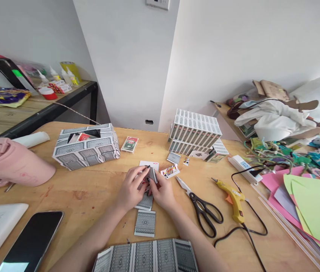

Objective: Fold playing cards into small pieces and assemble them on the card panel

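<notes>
My left hand (134, 186) and my right hand (162, 187) meet over the middle of the table, both closed on a grey-backed playing card (151, 174) tilted up between them. Under and just in front of the fingers lie more cards, partly hidden by them. Nearer to me, a squarish grey card piece (145, 223) rests flat. A white-faced card (149, 164) shows beyond my fingertips, and a face card (170, 171) lies right of them. At the bottom edge stands a structure covered in grey cards (144, 257), cut off by the frame.
Black-handled scissors (202, 209) and a yellow glue gun (235, 200) with its cord lie right. Behind are stacked card boxes (195, 130), a card-covered box (87, 149) and a green card pack (129, 144). A pink tumbler (20, 162) and phone (32, 241) are left.
</notes>
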Demonstrator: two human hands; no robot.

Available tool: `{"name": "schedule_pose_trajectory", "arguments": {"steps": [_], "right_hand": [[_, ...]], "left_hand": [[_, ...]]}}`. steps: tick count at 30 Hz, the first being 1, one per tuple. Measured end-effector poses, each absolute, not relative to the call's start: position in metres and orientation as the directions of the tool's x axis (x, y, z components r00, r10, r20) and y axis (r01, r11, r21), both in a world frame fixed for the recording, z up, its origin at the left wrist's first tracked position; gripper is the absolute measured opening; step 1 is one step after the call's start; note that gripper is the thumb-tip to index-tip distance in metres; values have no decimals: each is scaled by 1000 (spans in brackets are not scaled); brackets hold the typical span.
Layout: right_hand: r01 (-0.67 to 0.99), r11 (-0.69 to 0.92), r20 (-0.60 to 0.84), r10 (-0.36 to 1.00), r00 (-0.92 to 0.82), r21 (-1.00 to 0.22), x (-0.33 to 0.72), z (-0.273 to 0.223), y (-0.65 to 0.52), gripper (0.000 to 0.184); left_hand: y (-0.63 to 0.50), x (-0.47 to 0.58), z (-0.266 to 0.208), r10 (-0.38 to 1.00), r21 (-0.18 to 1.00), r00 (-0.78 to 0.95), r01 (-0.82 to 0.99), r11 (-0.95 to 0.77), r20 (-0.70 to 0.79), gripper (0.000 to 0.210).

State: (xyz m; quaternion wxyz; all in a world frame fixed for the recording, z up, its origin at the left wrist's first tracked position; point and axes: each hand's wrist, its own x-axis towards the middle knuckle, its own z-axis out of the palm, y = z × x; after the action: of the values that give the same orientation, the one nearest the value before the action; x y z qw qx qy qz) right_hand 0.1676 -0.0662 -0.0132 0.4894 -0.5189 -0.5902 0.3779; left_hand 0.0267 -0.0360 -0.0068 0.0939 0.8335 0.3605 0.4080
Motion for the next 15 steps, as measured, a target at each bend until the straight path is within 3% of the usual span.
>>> {"name": "schedule_pose_trajectory", "arguments": {"steps": [6,9,15], "right_hand": [[224,134,134,991,-13,-965,168,-14,-66,18],[160,72,72,997,-3,-985,169,-14,-64,25],[-98,-24,-21,999,-32,-995,169,-10,-62,32]], "left_hand": [[-35,28,-11,653,437,431,502,-747,623,56],[-36,28,-8,663,439,455,507,-742,595,55],[-42,29,4,783,631,383,464,-621,490,57]]}}
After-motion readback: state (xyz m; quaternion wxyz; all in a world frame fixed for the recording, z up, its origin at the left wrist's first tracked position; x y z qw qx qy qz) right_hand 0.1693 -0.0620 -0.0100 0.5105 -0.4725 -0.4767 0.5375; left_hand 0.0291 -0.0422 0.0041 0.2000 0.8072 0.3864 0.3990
